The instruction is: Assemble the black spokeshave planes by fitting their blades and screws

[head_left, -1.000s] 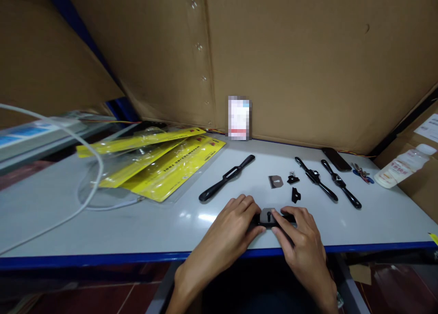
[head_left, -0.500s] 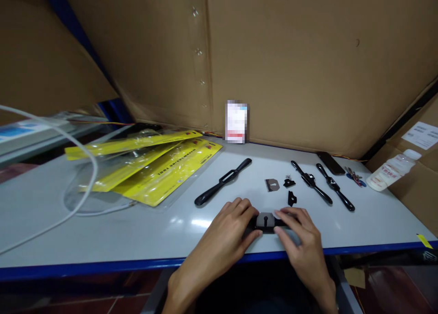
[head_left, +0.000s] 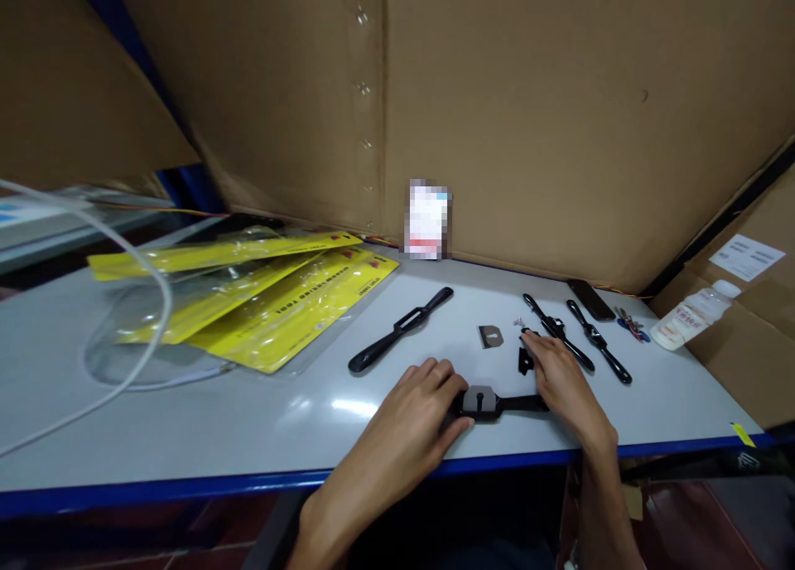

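My left hand (head_left: 422, 404) is closed around one handle of a black spokeshave (head_left: 522, 403) near the table's front edge. A grey slotted blade (head_left: 479, 399) lies on its middle, over a small screw. My right hand (head_left: 562, 375) reaches over the table with fingers stretched out. Its fingertips are at a small black cap, mostly covered by them; the thumb is hidden. Just below the fingertips lies another black cap (head_left: 525, 360). A loose blade (head_left: 490, 336) rests to the left of the caps, and small screws (head_left: 518, 322) lie behind them.
A bare spokeshave body (head_left: 401, 331) lies at centre left; two more spokeshaves (head_left: 559, 331) (head_left: 599, 340) lie right. Yellow packages (head_left: 291, 313) and a white cable (head_left: 165, 305) are left. A phone (head_left: 591, 300), keys (head_left: 632, 325) and a bottle (head_left: 696, 315) stand or lie far right.
My right hand has let go of the spokeshave's right side and moved up and right to the small black caps. My left hand still holds the spokeshave. The view has shifted slightly.
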`<state>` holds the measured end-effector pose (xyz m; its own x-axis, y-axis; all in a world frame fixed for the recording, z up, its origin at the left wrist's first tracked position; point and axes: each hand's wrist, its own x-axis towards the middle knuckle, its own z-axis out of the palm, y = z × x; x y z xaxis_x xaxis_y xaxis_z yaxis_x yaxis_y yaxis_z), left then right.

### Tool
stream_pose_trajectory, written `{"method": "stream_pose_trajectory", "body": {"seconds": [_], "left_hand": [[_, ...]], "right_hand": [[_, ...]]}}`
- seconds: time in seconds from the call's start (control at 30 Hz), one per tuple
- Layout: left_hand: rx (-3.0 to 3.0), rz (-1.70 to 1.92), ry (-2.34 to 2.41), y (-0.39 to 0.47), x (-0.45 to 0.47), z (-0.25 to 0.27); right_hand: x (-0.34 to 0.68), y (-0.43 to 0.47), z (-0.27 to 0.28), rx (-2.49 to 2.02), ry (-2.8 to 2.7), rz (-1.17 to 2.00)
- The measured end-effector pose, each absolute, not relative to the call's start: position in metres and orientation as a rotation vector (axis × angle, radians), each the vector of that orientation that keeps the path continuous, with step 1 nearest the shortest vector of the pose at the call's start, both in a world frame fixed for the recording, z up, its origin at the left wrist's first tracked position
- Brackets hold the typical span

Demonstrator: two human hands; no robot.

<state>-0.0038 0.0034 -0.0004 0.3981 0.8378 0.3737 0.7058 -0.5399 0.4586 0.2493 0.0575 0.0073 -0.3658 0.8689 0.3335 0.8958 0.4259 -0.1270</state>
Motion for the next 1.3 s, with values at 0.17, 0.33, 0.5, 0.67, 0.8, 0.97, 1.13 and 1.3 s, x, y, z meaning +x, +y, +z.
{"method": "stream_pose_trajectory", "body": {"seconds": [0.17,0.33,0.5,0.67,0.8,0.97,1.13,1.3], "left_hand": [[2.437,0.846,1.371,0.003,-0.003,-0.001],[2.43,0.843,1.379,0.003,-0.004,-0.001],[2.423,0.837,1.363,0.003,-0.004,0.001],[2.418,0.788,1.378,0.002,-0.003,0.003],[2.415,0.757,1.38,0.002,-0.003,0.005],[2.411,0.726,1.388,0.002,-0.004,0.006],[2.398,0.66,1.396,0.002,-0.004,0.008],[2.41,0.663,1.4,0.003,-0.004,0.007]], "right_hand": [[0.27,0.042,0.004,-1.588,-2.164,-0.21],[0.28,0.033,-0.004,-1.604,-1.981,-0.16],[0.28,0.033,-0.005,-1.583,-1.99,-0.131],[0.279,0.036,-0.005,-1.582,-1.958,-0.135],[0.28,0.037,-0.007,-1.57,-1.917,-0.126],[0.283,0.035,-0.009,-1.59,-1.916,-0.059],[0.281,0.034,-0.01,-1.605,-1.92,-0.079],[0.277,0.033,-0.01,-1.589,-1.934,-0.155]]}}
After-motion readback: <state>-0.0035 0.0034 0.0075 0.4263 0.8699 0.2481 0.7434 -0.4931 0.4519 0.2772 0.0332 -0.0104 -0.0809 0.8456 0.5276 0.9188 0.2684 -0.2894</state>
